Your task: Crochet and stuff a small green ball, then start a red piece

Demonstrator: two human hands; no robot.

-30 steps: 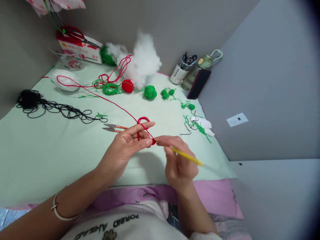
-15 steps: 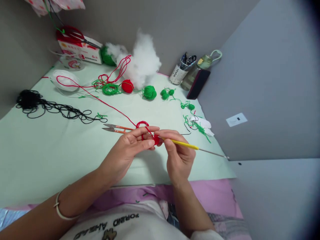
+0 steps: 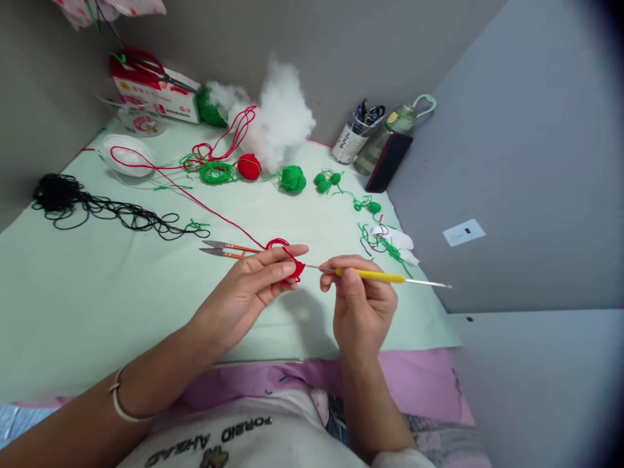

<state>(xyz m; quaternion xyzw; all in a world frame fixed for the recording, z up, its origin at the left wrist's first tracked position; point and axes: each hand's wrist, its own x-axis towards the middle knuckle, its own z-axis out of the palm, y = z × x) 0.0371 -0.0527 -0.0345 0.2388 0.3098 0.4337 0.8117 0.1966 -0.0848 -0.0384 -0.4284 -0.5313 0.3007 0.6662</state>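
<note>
Between the thumb and fingers of my left hand is pinched a small red crochet piece. Red yarn runs over that hand's index finger and back across the table. My right hand grips a crochet hook by its yellow handle. The hook's thin metal shaft points left, and its tip meets the edge of the red piece; whether it sits inside a stitch I cannot tell. Orange-handled thread snips lie on the table just behind my left hand, their handle ends hidden by it.
Tangled black yarn lies at left, beside a white yarn ball. Farther back are white stuffing, a red ball and a green ball. A pen cup, bottle and phone stand near the right wall.
My right hand has moved right with the crochet hook, away from my left hand, baring the metal shaft. The red piece has shifted slightly left in my left hand.
</note>
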